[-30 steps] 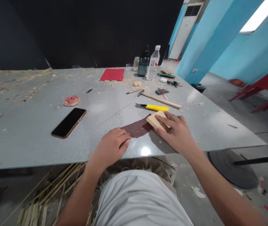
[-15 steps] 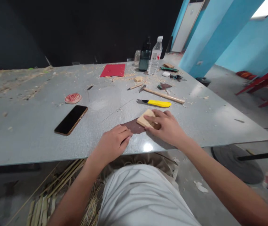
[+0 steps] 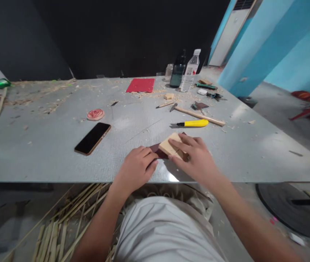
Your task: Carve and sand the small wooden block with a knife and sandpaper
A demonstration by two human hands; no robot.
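Note:
A pale, squarish wooden block (image 3: 168,146) lies flat on a dark brown strip of sandpaper (image 3: 162,154) near the table's front edge. My right hand (image 3: 194,153) grips the block from the right, fingers over its top and thumb along the near side. At the strip's left end, my left hand (image 3: 138,165) presses the sandpaper down, fingers bent over it. A corner of the strip shows beyond the block; the block's underside is hidden. Just past the hands lies a yellow utility knife (image 3: 195,123), with a hammer (image 3: 201,115) behind it.
On the grey table (image 3: 48,160) lie a phone (image 3: 92,138), a round wood slice with red marking (image 3: 95,114) and a red sheet (image 3: 140,85). A water bottle (image 3: 190,71) and a dark pump bottle (image 3: 177,72) stand at the back. Wood shavings are scattered around.
The view has shifted, so the tabletop things appear farther right. My right hand has slid the block left along the sandpaper, closer to my left hand, which still holds the strip.

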